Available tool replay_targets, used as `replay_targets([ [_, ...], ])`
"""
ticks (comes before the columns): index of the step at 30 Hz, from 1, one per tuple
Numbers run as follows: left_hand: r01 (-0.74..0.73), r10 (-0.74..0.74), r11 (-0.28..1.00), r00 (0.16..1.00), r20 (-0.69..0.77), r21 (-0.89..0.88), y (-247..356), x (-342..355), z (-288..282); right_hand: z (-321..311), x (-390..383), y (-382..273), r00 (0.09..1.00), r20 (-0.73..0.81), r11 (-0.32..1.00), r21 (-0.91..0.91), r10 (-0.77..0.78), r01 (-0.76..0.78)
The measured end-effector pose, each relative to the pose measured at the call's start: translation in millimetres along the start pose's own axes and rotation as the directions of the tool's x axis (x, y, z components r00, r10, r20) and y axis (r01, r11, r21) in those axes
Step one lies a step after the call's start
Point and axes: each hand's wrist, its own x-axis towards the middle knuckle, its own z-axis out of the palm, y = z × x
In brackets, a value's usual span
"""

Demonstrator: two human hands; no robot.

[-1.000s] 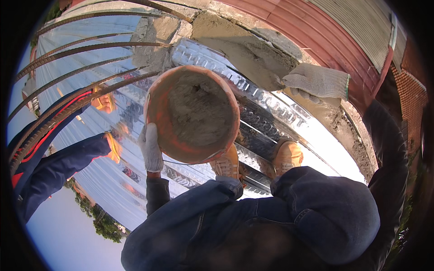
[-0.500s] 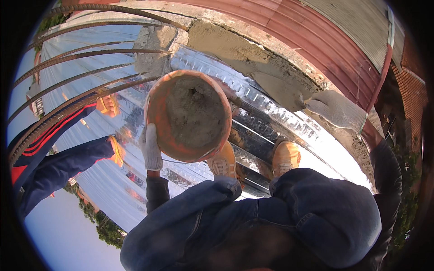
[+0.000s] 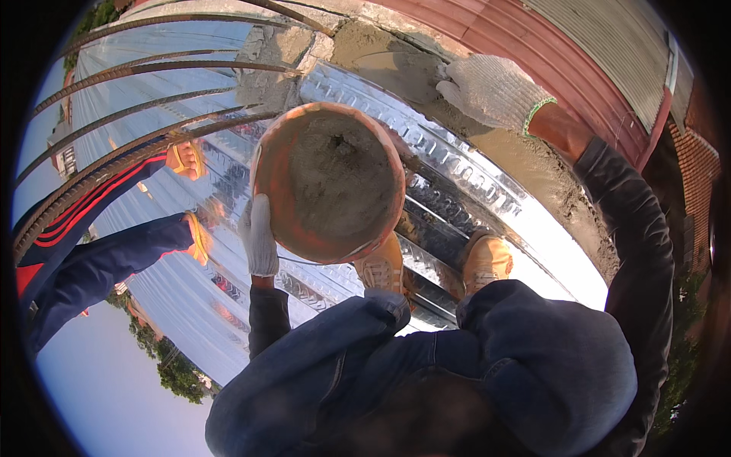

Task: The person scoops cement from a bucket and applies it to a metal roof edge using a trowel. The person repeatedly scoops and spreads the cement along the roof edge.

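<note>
Head: left hand [image 3: 260,236] holds smeared bucket [image 3: 276,194]; right hand [image 3: 495,91], trowel [image 3: 403,78].

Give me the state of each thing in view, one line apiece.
Left hand, gloved, against the bucket's side
Bucket, mouth up, partly filled with grey mortar
Right hand, gloved, closed round the trowel's handle
Trowel, held, blade over the mortar strip
Mortar strip, damp-looking, unevenly smoothed
Steel bars, rusty, exposed
Tan shoes, worn, laced
</note>
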Motion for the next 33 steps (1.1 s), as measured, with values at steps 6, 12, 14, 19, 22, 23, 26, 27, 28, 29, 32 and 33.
replay_targets([
  [6,0.026,-0.026,1.0,0.998,0.056,0.008,1.5,0.5,-10.9,-1.9,-37.9,2.1,0.975,0.183,0.992,-0.001,0.126,-0.128],
  [12,0.006,-0.003,0.999,0.998,0.067,-0.033,7.5,1.9,0.1,-8.2,-83.5,3.8,0.928,0.259,0.96,0.011,0.267,-0.28],
  [14,-0.005,0.01,0.999,0.996,0.089,-0.049,2.4,5.2,-6.0,-5.9,-98.3,7.5,0.929,0.254,0.959,0.011,0.27,-0.282],
  [19,-0.015,0.02,0.998,0.996,0.087,-0.056,-0.9,7.4,-5.2,-2.4,-129.8,11.2,0.901,0.296,0.945,-0.023,0.317,-0.325],
  [22,-0.023,0.028,0.998,0.995,0.097,-0.055,-2.8,8.2,-7.4,0.5,-149.4,14.8,0.896,0.296,0.939,-0.01,0.332,-0.345],
  [23,-0.025,0.031,0.998,0.994,0.101,-0.056,-4.5,8.8,-9.1,-1.4,-156.9,14.5,0.905,0.271,0.94,0.009,0.327,-0.342],
  [26,-0.02,0.029,0.996,0.995,0.097,-0.086,1.4,5.0,-3.0,-9.7,-178.2,2.0,0.913,0.234,0.937,0.019,0.334,-0.348],
  [27,-0.031,0.038,0.997,0.995,0.094,-0.078,-0.7,5.5,-6.7,-19.9,-183.4,-6.6,0.906,0.239,0.934,-0.012,0.349,-0.357],
  [28,-0.039,0.046,0.997,0.995,0.094,-0.074,-4.9,7.5,-10.2,-21.8,-190.3,-9.8,0.898,0.234,0.925,-0.011,0.372,-0.381],
  [29,-0.047,0.053,0.996,0.994,0.093,-0.069,-9.5,9.2,-13.6,-23.8,-197.4,-13.0,0.89,0.228,0.915,-0.009,0.395,-0.404],
  [32,-0.031,0.039,0.996,0.995,0.094,-0.085,1.2,5.8,3.3,-12.1,-224.5,-4.6,0.855,0.211,0.865,0.069,0.474,-0.497],
  [33,-0.031,0.037,0.997,0.995,0.093,-0.073,1.8,3.9,1.1,-14.9,-221.0,-10.8,0.847,0.221,0.857,0.079,0.484,-0.51],
])
